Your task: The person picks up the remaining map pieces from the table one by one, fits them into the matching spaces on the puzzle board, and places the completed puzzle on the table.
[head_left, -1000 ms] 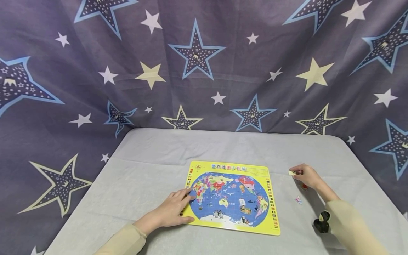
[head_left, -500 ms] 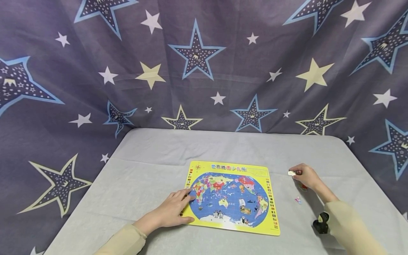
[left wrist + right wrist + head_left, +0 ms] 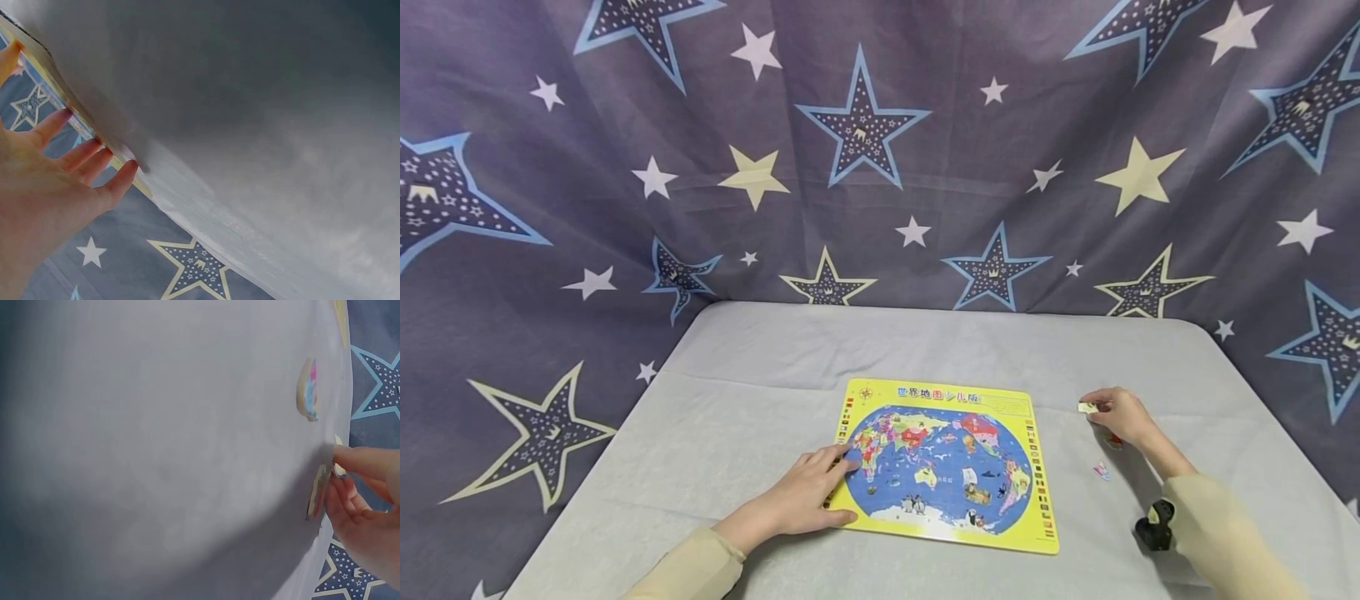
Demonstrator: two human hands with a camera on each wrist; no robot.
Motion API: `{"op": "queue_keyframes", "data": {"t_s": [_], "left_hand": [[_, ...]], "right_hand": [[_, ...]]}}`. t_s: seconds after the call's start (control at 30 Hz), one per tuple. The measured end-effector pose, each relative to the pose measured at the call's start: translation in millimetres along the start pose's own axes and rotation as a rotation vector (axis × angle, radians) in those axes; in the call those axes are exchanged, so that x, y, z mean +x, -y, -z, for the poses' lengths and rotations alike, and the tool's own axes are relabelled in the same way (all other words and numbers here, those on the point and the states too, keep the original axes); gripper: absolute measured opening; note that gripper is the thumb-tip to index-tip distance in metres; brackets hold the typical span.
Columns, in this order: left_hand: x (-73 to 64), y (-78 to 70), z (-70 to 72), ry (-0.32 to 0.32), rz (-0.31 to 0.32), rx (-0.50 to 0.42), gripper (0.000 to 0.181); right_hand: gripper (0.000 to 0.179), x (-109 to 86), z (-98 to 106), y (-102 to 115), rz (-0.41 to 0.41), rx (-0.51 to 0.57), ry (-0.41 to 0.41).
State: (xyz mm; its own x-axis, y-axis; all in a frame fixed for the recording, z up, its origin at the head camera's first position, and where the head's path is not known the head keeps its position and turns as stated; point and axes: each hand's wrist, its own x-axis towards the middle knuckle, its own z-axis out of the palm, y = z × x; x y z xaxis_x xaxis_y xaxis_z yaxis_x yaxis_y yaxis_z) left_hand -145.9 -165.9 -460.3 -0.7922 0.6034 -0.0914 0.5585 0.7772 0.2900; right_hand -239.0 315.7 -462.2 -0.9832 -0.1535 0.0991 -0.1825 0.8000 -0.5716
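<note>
A yellow-bordered world map puzzle board (image 3: 955,537) lies flat on the table. On its left edge rests my left hand (image 3: 805,492), fingers spread and fairly straight, with fingertips reaching over the printed map. In the left wrist view the same hand (image 3: 69,162) shows its fingertips along the board's edge. To the right of the board, my right hand (image 3: 1118,417) pinches a small pale puzzle piece (image 3: 1087,407) between thumb and fingers, close over the cloth. The right wrist view has that hand (image 3: 369,500) with the piece partly hidden in the grip.
A red puzzle piece (image 3: 1116,440) lies just under the right hand. Nearer to me is a pink and blue piece (image 3: 1101,471). A black object (image 3: 1156,527) shows beside the right sleeve. Grey cloth (image 3: 737,400) covers the table, with a star-patterned curtain (image 3: 880,208) behind.
The pale piece tilts slightly in the right hand's fingers, its face catching the light and then dimming. The left hand and the board stay put.
</note>
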Motion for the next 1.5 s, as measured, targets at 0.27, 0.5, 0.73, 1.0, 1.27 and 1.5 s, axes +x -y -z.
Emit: {"op": "queue_keyframes", "data": {"t_s": [0.27,0.5,0.73,1.0,1.27,1.5], "left_hand": [[0.5,0.2,0.2,-0.002,-0.002,0.007,0.069],[1.0,-0.6,0.7,-0.002,-0.002,0.018,0.071],[1.5,-0.1,0.4,-0.003,-0.005,0.027,0.07],[1.4,-0.4,1.4,-0.008,-0.009,0.029,0.069],[0.8,-0.8,1.3,-0.015,-0.013,0.024,0.068],[0.1,-1.6,1.4,-0.021,-0.019,0.026,0.068]], "right_hand": [[0.021,-1.7,0,2,-0.017,0.019,-0.016],[0.02,-4.2,-1,3,-0.009,0.032,-0.025],[0.02,-9.2,0,8,-0.006,0.055,-0.044],[0.024,-11.2,-4,18,0.016,0.097,-0.028],[0.024,-13.0,-9,28,0.041,0.128,0.01],[0.026,-13.6,-13,35,0.058,0.158,0.034]]}}
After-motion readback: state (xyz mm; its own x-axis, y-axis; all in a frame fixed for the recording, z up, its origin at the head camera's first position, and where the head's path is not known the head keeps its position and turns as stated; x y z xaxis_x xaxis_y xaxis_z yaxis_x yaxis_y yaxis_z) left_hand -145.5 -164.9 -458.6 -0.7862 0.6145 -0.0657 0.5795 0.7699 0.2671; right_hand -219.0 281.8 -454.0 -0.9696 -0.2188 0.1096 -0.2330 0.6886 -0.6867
